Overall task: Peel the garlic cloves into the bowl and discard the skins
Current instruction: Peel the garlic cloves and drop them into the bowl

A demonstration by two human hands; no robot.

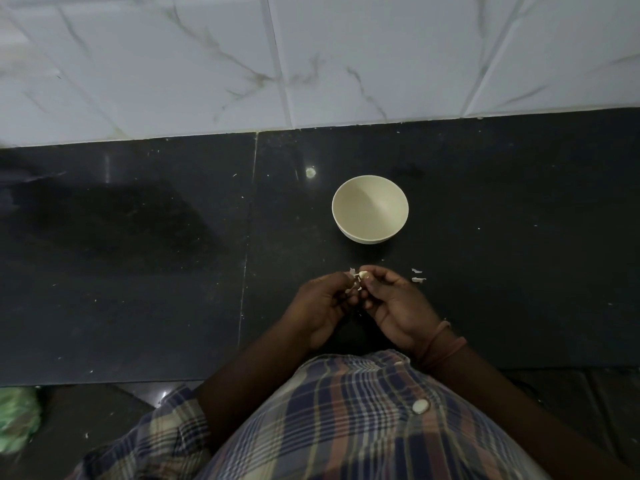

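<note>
**A:** Head view first. Any writing or labels to read?

**B:** None that I can make out. The bowl [370,208] is plain cream, the plaid shirt [346,420] has only a pale button [420,406], and the black countertop [138,254] and marbled white wall tiles [207,64] carry no print.

**A:** Where is the garlic clove?

**B:** The garlic clove [363,274] is held above the counter, nearer the person than the bowl and apart from it. It sits between the fingertips of both hands. Only a small pale end shows, so I cannot tell its long axis or which way it points.

**A:** And the grips?

**B:** The right hand [394,303] has its thumb and forefinger curled in, pinching the clove. The left hand [322,306] has its fingers curled at the same spot, pinching a shred of papery skin [352,271] that sticks up just beside the clove.

**A:** Anything else on the counter?

**B:** Two loose skins [418,276] lie just right of the right hand. A wristband [440,344] circles the right wrist. Something green and blurred [17,420] sits at the lower left edge.
</note>
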